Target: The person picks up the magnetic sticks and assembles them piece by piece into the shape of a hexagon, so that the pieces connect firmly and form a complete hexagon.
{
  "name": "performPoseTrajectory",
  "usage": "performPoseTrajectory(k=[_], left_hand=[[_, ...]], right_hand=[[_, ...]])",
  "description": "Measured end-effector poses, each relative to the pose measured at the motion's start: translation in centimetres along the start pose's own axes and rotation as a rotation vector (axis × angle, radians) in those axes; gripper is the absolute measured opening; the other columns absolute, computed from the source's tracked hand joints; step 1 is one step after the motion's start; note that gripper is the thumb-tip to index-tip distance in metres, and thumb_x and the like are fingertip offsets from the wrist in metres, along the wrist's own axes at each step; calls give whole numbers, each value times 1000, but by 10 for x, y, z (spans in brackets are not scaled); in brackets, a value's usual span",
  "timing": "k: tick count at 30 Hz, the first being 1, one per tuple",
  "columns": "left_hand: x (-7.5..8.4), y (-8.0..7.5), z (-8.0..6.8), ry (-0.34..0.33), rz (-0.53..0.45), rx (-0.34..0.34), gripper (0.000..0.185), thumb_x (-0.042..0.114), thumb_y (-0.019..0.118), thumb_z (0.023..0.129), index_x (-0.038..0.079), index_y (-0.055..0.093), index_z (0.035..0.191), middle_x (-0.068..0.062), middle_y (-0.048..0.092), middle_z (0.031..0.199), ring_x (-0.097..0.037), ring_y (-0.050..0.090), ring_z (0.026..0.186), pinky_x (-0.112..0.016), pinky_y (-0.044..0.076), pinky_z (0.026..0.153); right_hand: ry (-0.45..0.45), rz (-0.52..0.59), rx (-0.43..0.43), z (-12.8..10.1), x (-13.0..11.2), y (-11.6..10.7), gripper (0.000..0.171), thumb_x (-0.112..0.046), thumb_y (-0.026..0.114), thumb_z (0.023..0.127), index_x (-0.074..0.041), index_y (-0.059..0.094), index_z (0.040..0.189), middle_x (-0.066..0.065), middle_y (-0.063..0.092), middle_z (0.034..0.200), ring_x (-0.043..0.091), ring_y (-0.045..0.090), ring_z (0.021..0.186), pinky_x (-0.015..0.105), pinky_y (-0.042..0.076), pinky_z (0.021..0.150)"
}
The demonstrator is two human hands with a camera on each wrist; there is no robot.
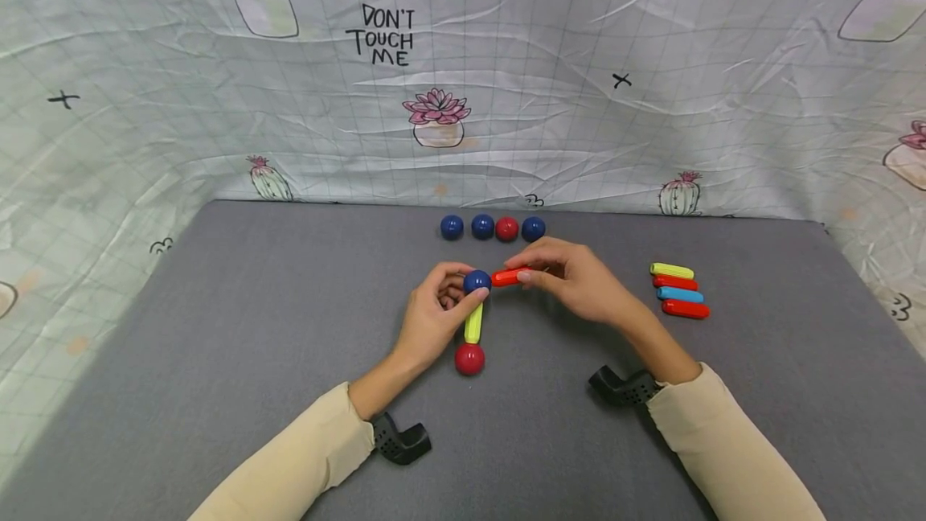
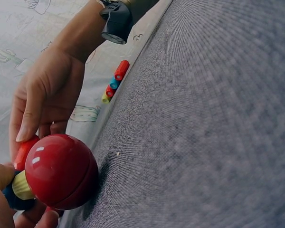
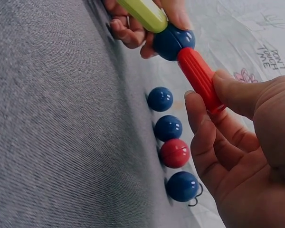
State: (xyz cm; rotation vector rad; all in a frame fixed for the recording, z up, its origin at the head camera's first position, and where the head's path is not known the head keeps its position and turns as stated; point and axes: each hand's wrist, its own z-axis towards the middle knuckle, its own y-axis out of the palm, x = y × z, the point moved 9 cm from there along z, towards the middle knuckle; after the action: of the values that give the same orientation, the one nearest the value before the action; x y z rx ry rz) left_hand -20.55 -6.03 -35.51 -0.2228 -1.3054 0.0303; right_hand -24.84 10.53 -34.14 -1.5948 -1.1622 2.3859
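The right hand [image 1: 581, 280] pinches the red rod [image 1: 505, 277], its long axis running roughly left to right, left end touching the blue ball [image 1: 477, 281] the left hand [image 1: 427, 316] grips.

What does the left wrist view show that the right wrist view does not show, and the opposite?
The left wrist alone shows the red ball joined to the yellow stick and four loose sticks. The right wrist alone shows the cloth lettering and the whole row of four loose balls. Both show the left hand, the right hand, the held blue ball, the red stick and that yellow stick.
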Motion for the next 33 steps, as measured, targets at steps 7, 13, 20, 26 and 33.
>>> performPoseTrajectory(k=[7,13,20,26,33], left_hand=[[1,0,0,2,8,-4,30,4,68,88,-6,55,114,-17,61,90,-25,52,75,-24,39,63],[2,0,0,1,17,-3,30,5,68,88,-6,55,113,-15,61,90,-25,52,75,-24,39,63],[3,1,0,3,25,-19,31,4,69,88,-6,54,113,-15,60,90,-25,52,76,-25,39,64],[5,4,0,34,49,-51,36,5,69,87,-7,53,117,-12,60,89,-24,49,73,-26,37,63],[7,4,-1,62,68,-52,35,5,70,86,-6,54,116,-8,56,84,-22,45,67,-26,35,59]], right_hand=[[2,27,-9,1,-1,3,21,-12,62,93,-14,71,112,-1,59,104,19,53,78,36,44,64],[6,22,-12,1,-1,3,22,-12,62,94,-15,71,113,-1,59,105,19,53,78,36,43,64],[6,27,-13,1,-1,4,21,-12,63,93,-13,70,113,-1,60,105,18,54,79,35,46,66],[28,35,12,2,0,6,21,-10,63,93,-10,69,113,-2,61,104,19,57,80,33,49,67],[24,74,111,3,-2,7,21,-10,66,91,-8,69,112,1,63,100,18,60,77,30,50,65]])
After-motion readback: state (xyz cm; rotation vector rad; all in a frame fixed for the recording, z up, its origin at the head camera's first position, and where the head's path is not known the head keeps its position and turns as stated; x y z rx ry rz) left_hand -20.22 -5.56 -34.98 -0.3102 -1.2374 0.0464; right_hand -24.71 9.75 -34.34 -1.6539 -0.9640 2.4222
